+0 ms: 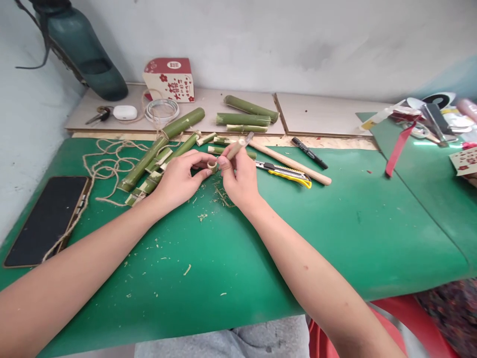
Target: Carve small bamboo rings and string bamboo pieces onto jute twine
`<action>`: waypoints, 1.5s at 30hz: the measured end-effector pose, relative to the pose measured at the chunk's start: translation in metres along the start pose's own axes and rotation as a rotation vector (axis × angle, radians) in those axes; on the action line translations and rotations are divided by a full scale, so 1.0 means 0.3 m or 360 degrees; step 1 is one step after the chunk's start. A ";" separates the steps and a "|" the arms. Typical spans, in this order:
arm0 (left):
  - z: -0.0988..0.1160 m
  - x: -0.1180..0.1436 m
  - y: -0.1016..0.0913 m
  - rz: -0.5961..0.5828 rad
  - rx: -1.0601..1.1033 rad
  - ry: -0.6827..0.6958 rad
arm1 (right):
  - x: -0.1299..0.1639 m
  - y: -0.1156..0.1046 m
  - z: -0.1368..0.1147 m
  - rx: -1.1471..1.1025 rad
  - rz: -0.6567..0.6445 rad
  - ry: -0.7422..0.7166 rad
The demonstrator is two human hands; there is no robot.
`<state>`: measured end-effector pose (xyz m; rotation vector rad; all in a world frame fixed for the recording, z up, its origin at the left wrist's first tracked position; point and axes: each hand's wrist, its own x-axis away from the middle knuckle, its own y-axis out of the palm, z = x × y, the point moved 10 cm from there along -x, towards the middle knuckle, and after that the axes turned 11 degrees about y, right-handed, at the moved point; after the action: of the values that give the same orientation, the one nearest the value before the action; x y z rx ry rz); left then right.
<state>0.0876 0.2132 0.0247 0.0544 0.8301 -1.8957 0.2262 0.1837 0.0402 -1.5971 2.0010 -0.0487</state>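
Note:
My left hand (181,178) pinches a small bamboo ring (212,166) between thumb and fingertips above the green mat (335,223). My right hand (240,176) grips a small knife with a wooden handle (238,145), its blade end pointing up and away, its thumb touching the ring. Bamboo shavings (219,195) lie on the mat just under both hands. Green bamboo pieces (160,149) lie to the left and behind the hands.
A yellow utility knife (288,173), a wooden stick (294,164) and a black marker (309,153) lie right of the hands. Twine (112,161) and a phone (46,219) sit at left. A red-and-white box (169,79), earbuds case (124,112) and more bamboo (244,119) rest at the back.

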 end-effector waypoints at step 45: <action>-0.004 -0.002 0.000 0.0040 0.0097 -0.0011 | 0.002 -0.009 -0.027 -0.0046 0.0016 -0.0097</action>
<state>0.0876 0.2143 0.0241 0.0954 0.7633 -1.8964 0.2249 0.1798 0.0479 -1.5871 1.9716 0.0322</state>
